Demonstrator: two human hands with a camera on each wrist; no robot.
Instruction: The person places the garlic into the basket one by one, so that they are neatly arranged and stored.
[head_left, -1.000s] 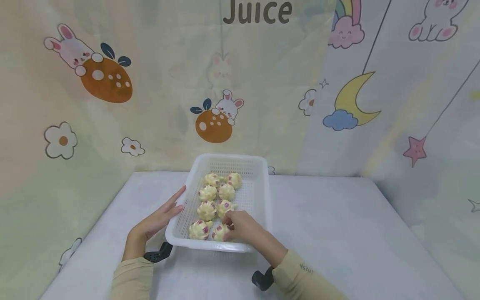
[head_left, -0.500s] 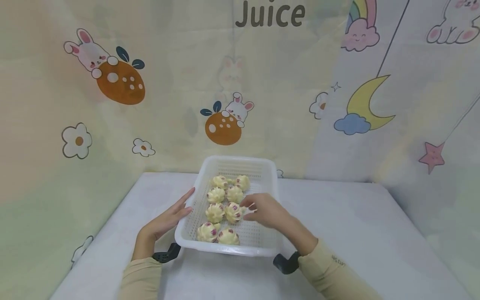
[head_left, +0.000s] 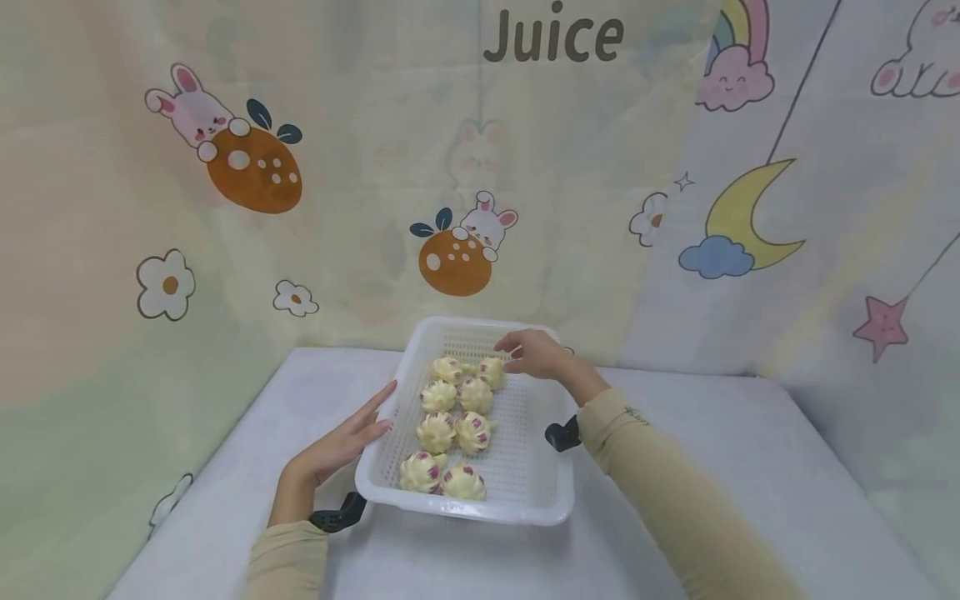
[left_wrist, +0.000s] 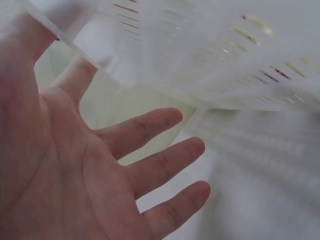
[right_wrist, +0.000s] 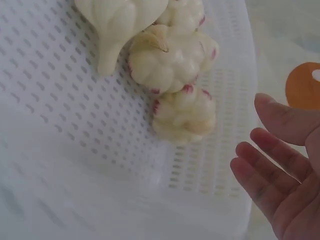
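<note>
A white plastic basket [head_left: 525, 454] with slotted walls holds several pale garlic bulbs [head_left: 476, 395] with purple streaks, lined up in two columns on its left side. At the basket's left rim is my left hand [head_left: 333, 450], fingers extended. The left wrist view shows that hand [left_wrist: 70, 155] with spread fingers below the basket wall [left_wrist: 165, 55]. My right hand [head_left: 543, 354] is over the far right part of the basket, close to the far right garlic bulb [head_left: 491, 372]. In the right wrist view, my right hand [right_wrist: 290, 170] holds nothing and is apart from the garlic [right_wrist: 185, 117].
The basket stands on a white-covered table [head_left: 712, 467] near its back edge. Behind hangs a curtain [head_left: 360, 275] printed with rabbits, flowers and a moon. A dark wrist device [head_left: 339, 512] sits below the left hand, another [head_left: 564, 435] at the right wrist.
My right hand has left the nearest right garlic bulb and moved away to the far end of the basket. The left hand stays at the left rim. The head view has shifted slightly.
</note>
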